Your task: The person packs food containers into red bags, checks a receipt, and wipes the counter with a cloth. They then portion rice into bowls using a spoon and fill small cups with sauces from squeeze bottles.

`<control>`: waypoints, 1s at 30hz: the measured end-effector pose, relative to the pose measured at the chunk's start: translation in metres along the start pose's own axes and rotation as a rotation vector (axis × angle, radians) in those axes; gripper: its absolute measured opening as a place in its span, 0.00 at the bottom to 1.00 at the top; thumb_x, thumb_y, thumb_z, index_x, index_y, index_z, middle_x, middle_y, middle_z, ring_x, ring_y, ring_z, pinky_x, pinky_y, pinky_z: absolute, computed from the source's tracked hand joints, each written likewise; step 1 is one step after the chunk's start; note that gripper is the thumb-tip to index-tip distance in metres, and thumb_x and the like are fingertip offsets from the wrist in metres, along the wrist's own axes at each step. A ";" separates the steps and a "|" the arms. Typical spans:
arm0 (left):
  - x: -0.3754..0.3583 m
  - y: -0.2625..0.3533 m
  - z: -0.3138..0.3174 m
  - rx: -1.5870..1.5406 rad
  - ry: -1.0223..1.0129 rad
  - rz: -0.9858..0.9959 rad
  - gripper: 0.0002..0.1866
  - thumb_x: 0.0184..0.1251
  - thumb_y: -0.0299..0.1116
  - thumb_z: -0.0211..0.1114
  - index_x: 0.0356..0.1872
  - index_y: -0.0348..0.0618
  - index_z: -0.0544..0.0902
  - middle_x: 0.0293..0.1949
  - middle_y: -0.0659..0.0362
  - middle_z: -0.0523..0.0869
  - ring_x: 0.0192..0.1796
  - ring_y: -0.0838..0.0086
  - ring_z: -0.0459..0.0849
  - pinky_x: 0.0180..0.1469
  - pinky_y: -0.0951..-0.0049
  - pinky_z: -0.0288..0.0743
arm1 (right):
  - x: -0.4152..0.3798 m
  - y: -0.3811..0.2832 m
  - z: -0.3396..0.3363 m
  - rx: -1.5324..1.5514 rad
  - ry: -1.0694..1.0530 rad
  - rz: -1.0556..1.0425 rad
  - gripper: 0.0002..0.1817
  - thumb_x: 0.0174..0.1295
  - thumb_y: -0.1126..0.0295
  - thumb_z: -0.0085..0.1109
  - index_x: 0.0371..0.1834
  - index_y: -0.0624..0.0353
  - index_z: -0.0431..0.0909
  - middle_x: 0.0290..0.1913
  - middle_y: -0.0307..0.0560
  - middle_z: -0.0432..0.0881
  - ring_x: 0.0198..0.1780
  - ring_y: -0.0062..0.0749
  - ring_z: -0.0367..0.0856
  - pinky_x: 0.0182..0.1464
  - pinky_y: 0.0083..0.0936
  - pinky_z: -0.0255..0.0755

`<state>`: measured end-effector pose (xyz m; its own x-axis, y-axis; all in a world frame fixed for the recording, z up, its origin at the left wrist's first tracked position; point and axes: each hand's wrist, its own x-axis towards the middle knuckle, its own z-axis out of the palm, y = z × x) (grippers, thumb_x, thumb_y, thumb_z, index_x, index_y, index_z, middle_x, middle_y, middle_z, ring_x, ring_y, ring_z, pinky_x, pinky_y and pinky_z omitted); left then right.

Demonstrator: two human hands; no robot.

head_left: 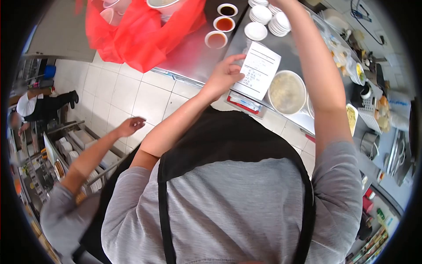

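My left hand (224, 78) grips the left edge of a printed paper receipt (260, 70) at the front edge of the steel counter. My right arm stretches forward, and my right hand (283, 2) is cut off by the top edge of the view, so its fingers do not show. It is close to several stacks of small white lids or dishes (260, 14). Just right of the receipt stands a round tub (288, 92) with pale, cloudy contents. Three small cups of sauce (216, 39) form a row left of the stacks, one nearly black and two reddish.
A red plastic bag (136, 35) with tubs inside sits at the counter's left. Containers, a white basket (370, 112) and a metal pot (370, 144) crowd the right side. Beside me on the left a co-worker's arm (99, 149) reaches out; another person (41, 105) is farther off.
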<state>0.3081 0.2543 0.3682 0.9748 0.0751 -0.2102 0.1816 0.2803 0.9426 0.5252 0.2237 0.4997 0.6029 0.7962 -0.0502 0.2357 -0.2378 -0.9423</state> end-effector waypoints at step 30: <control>-0.005 0.003 0.034 0.024 0.040 -0.023 0.27 0.52 0.17 0.52 0.58 0.34 0.63 0.36 0.58 0.82 0.30 0.86 0.74 0.30 0.85 0.61 | -0.353 0.232 -0.119 -0.508 0.850 0.400 0.19 0.56 0.65 0.56 0.49 0.62 0.74 0.42 0.53 0.80 0.40 0.35 0.80 0.44 0.25 0.72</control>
<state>0.3081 0.2219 0.3811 0.9643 0.1074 -0.2420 0.2079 0.2590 0.9432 0.4577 -0.1791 0.3387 0.9943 0.0062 0.1067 0.0745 -0.7561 -0.6502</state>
